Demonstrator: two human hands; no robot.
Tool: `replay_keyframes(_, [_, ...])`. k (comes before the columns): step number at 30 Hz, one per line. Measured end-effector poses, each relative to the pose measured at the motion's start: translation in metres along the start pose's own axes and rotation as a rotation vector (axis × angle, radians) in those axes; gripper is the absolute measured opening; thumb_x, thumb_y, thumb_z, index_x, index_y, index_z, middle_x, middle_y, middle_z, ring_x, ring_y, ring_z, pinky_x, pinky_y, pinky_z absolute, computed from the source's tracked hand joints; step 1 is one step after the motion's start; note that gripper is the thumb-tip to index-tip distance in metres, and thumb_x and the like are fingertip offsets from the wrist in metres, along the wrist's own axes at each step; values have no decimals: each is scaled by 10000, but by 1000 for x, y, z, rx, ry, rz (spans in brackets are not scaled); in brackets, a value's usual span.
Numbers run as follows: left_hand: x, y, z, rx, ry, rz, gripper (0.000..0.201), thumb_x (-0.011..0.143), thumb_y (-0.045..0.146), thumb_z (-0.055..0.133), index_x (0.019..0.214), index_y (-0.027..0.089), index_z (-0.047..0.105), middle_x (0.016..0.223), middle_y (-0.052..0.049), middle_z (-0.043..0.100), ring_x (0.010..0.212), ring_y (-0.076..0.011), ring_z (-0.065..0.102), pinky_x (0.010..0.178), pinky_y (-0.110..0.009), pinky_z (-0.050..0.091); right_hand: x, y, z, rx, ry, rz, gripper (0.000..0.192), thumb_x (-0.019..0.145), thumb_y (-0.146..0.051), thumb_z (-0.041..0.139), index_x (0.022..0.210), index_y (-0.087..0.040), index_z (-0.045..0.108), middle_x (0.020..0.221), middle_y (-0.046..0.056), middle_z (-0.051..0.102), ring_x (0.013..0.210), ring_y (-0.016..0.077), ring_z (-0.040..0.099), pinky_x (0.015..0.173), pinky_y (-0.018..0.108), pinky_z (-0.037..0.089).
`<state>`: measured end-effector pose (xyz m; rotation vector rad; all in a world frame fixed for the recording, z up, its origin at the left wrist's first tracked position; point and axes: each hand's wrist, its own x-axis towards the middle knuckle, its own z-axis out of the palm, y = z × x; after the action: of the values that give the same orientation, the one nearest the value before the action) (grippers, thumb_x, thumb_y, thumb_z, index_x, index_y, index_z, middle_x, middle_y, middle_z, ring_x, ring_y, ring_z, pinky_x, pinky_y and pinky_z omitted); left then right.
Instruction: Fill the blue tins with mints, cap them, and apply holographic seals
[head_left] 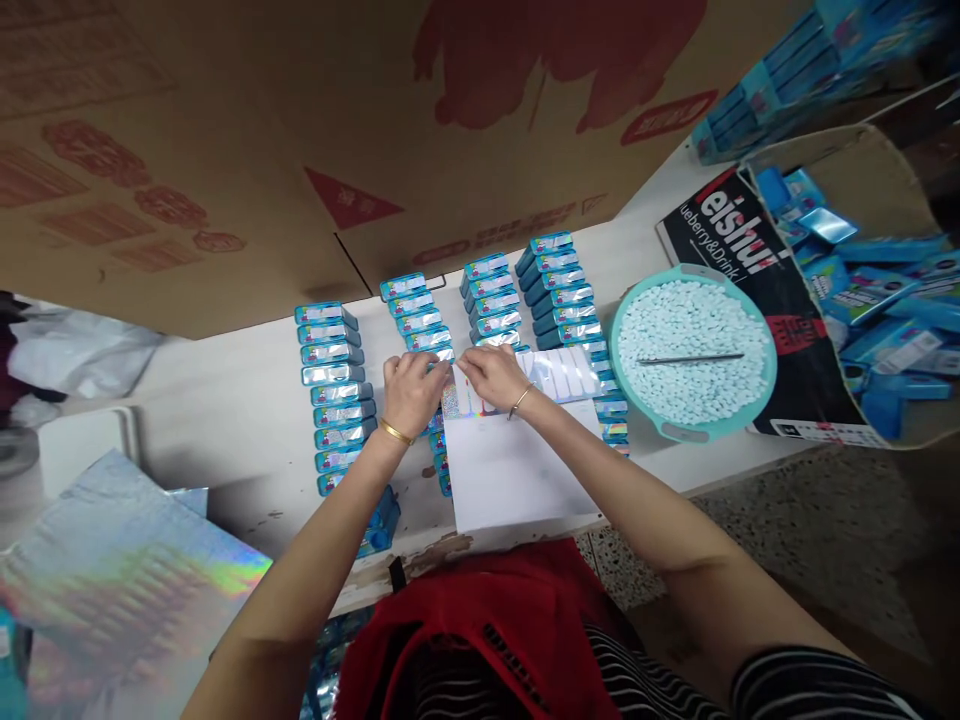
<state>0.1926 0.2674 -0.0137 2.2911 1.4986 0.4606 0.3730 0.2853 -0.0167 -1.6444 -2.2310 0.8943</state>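
Observation:
My left hand (411, 392) and my right hand (493, 375) meet over the top edge of a white backing sheet (517, 475) that carries shiny holographic stickers (559, 373). Both hands pinch at a sticker near the sheet's top left corner; whether it is lifted free I cannot tell. Several blue tins with silver labels (334, 375) lie in four columns on the white table (240, 430), just beyond and beside my fingers. Each wrist wears a gold bangle.
A teal bowl (694, 355) of pale blue tablets with a thin stick across it stands to the right. An open carton (862, 290) of blue tins sits far right. A brown cardboard wall (300, 150) rises behind. Holographic sheets (120, 590) lie at lower left.

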Motion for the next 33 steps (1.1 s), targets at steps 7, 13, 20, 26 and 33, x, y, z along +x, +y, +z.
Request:
replay_keyframes(7, [-22, 2, 2, -30, 13, 8, 232, 902, 250, 499, 1055, 287, 669, 1249, -86, 626, 1152, -281, 515, 957, -492, 298, 2, -6, -1, 98, -84, 79, 250, 925, -261, 476, 721, -188, 599, 728, 13, 650, 752, 176, 560, 781, 318, 299])
replay_keyframes(13, [-66, 40, -18, -240, 144, -72, 132, 902, 302, 535, 868, 224, 637, 940, -57, 694, 940, -212, 600, 911, -415, 366, -5, -3, -1, -56, 110, 57, 224, 925, -248, 466, 801, -163, 632, 873, 105, 667, 911, 250, 554, 866, 398, 320])
replay_keyframes(20, [-166, 59, -51, -818, 557, -822, 219, 752, 367, 703, 789, 204, 560, 748, 9, 609, 729, -134, 587, 739, -291, 470, -90, -75, 28, 687, 100, -15, 486, 948, -541, 386, 1223, -172, 542, 1011, 85, 620, 848, 176, 582, 759, 325, 479])
replay_keyframes(26, [-228, 46, -43, -992, 670, -1165, 317, 597, 366, 766, 719, 190, 533, 632, 44, 566, 603, -97, 539, 634, -241, 444, -150, -125, 108, 978, -247, 205, 363, 769, -543, 630, 851, -191, 594, 726, -3, 595, 662, 131, 539, 659, 271, 467])
replay_keyframes(33, [-244, 22, -14, -869, 655, -1133, 227, 659, 356, 700, 722, 185, 563, 702, 17, 574, 681, -123, 550, 704, -280, 463, -140, -127, 134, 885, -181, 222, 258, 817, -425, 514, 673, -211, 499, 592, -36, 493, 569, 120, 445, 575, 245, 381])
